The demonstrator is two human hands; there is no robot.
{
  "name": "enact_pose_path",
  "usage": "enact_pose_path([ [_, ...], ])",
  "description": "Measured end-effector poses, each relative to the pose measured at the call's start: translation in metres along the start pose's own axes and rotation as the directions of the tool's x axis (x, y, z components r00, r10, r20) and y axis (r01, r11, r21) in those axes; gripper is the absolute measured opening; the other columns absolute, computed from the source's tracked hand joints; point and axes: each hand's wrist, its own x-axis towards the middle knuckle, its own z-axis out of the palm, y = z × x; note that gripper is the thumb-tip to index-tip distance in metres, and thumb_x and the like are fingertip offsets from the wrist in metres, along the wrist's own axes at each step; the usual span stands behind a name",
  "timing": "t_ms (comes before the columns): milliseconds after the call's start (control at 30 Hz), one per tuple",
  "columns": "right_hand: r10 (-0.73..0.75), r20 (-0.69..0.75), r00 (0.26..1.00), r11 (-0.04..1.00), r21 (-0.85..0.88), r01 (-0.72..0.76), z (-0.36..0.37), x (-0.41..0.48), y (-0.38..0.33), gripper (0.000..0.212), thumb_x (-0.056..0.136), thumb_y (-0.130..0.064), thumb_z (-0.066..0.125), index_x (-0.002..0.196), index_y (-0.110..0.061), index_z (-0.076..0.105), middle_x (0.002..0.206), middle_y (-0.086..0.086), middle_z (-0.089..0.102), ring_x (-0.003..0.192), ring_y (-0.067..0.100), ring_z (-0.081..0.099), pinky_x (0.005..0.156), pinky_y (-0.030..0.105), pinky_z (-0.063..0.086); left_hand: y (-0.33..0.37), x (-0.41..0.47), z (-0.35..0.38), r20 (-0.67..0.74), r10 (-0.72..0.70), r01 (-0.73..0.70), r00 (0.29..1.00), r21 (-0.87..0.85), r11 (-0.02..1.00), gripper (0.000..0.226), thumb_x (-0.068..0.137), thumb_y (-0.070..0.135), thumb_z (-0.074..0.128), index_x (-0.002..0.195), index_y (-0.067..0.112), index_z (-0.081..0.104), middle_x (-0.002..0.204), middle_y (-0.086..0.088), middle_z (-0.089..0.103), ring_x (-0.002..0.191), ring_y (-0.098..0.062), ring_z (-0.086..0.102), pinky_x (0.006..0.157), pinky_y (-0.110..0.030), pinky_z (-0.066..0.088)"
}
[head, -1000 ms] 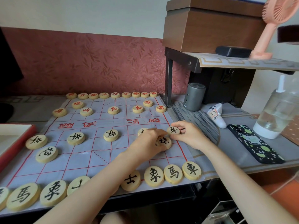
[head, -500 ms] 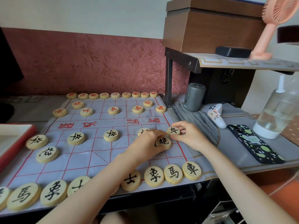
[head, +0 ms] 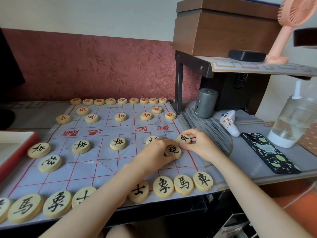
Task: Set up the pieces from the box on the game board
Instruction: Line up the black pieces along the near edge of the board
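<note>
A cloth game board [head: 89, 162] with a red grid lies on the table. Round wooden pieces marked in red [head: 120, 117] fill its far rows, and black-marked pieces [head: 80, 146] fill the near rows. My left hand [head: 155, 152] rests on the board with its fingers on a black cannon piece [head: 173, 151]. My right hand [head: 199, 144] pinches a black soldier piece [head: 183, 139] at the board's right edge. Another soldier piece [head: 150, 139] is partly hidden behind my left hand. The red box [head: 16, 152] sits at the left.
A phone [head: 269, 152] in a spotted case lies right of the board, beside a white tagged device [head: 229, 123], a grey cylinder [head: 205, 103] and a clear bottle [head: 293, 117]. A shelf above holds a brown box [head: 223, 30] and a pink fan [head: 289, 23].
Both hands stay on the same two pieces at the board's right side, with only slight finger shifts. Nothing else has moved.
</note>
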Motion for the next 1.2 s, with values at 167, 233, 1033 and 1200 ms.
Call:
enact_pose_path([
  [167, 0.008, 0.029, 1.000, 1.000, 0.002, -0.008, -0.001, -0.003, -0.002, 0.057, 0.075, -0.024, 0.077, 0.126, -0.015, 0.054, 0.122, 0.001, 0.054, 0.106, 0.009, 0.052, 0.090, 0.021, 0.041, -0.001, -0.001, 0.000, -0.010, -0.026, 0.026, 1.000, -0.006, 1.000, 0.045, 0.079, 0.026, 0.069, 0.122, 0.018, 0.057, 0.117, -0.001, 0.059, 0.106, -0.014, 0.054, 0.091, -0.022, 0.044],
  [233, -0.005, 0.020, 1.000, 1.000, -0.011, 0.005, -0.003, -0.004, -0.005, 0.055, 0.078, -0.026, 0.074, 0.128, -0.017, 0.053, 0.123, -0.001, 0.050, 0.111, 0.009, 0.048, 0.093, 0.024, 0.040, 0.000, -0.003, -0.005, -0.049, -0.019, 0.018, 0.999, -0.023, 1.000, 0.043, 0.079, 0.028, 0.070, 0.119, 0.017, 0.059, 0.116, 0.000, 0.060, 0.102, -0.012, 0.055, 0.086, -0.016, 0.041],
  [1033, -0.143, 0.353, 0.925, 0.933, -0.263, 0.245, 0.047, 0.021, -0.072, 0.035, 0.086, -0.020, 0.065, 0.120, -0.028, 0.061, 0.119, -0.009, 0.056, 0.109, 0.006, 0.049, 0.102, 0.030, 0.039, -0.086, -0.059, -0.104, 0.004, -0.267, 0.262, 0.964, 0.192, 0.946, 0.042, 0.083, 0.022, 0.066, 0.124, 0.023, 0.057, 0.128, 0.006, 0.058, 0.116, -0.010, 0.052, 0.096, -0.020, 0.039],
  [1200, -0.162, 0.249, 0.955, 0.909, -0.338, 0.242, 0.054, 0.020, -0.070, 0.038, 0.078, -0.037, 0.071, 0.113, -0.024, 0.062, 0.102, -0.009, 0.050, 0.106, 0.010, 0.045, 0.095, 0.034, 0.041, -0.083, -0.054, -0.101, -0.012, -0.232, 0.230, 0.973, 0.189, 0.955, 0.040, 0.083, 0.028, 0.065, 0.122, 0.023, 0.058, 0.124, 0.007, 0.060, 0.110, -0.010, 0.056, 0.090, -0.019, 0.042],
])
